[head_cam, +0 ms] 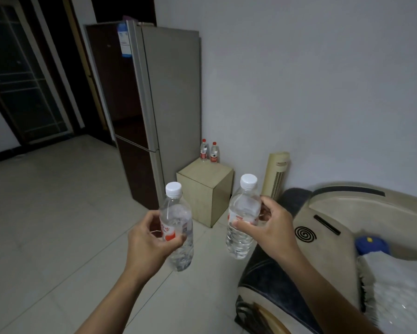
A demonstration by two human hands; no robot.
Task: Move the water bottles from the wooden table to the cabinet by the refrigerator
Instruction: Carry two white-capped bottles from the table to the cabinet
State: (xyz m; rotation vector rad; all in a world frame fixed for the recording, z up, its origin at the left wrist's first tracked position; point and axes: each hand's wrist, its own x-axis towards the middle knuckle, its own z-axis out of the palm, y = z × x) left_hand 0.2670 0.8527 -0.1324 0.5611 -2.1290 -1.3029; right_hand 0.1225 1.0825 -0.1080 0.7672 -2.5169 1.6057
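My left hand [151, 239] grips a clear water bottle [177, 220] with a white cap and red label, held upright over the floor. My right hand [267, 227] grips a second clear bottle [242, 213] of the same kind, also upright. Ahead stands a small beige cabinet [204, 191] beside the grey refrigerator [154, 104]. Two red-capped bottles [208, 151] stand at the back of the cabinet's top, near the wall. Both hands are well short of the cabinet. The wooden table is out of view.
A cream tower fan [276, 174] stands right of the cabinet against the wall. A cream and dark massage chair [323, 237] fills the lower right. Pale floor tiles [58, 213] stretch left toward dark glass doors [22, 75].
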